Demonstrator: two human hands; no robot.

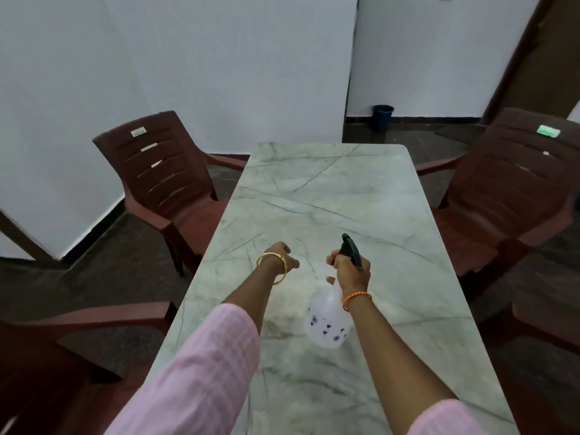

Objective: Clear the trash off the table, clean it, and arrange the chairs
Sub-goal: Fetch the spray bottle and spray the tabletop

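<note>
The right hand (351,271) grips the black trigger head of a translucent spray bottle (328,321), its flower-printed body hanging below the curled fingers (333,258), above the marble-patterned table (314,189). Just left of them, the left hand (284,257) hovers with fingers curled, holding nothing. Maroon plastic chairs (163,174) flank the table.

Table (329,189) was pale grey-green marble with dark veins; chairs (163,171) maroon; spray bottle (328,321) translucent white, blue-flowered, black-headed; sleeves (201,372) pink.
</note>
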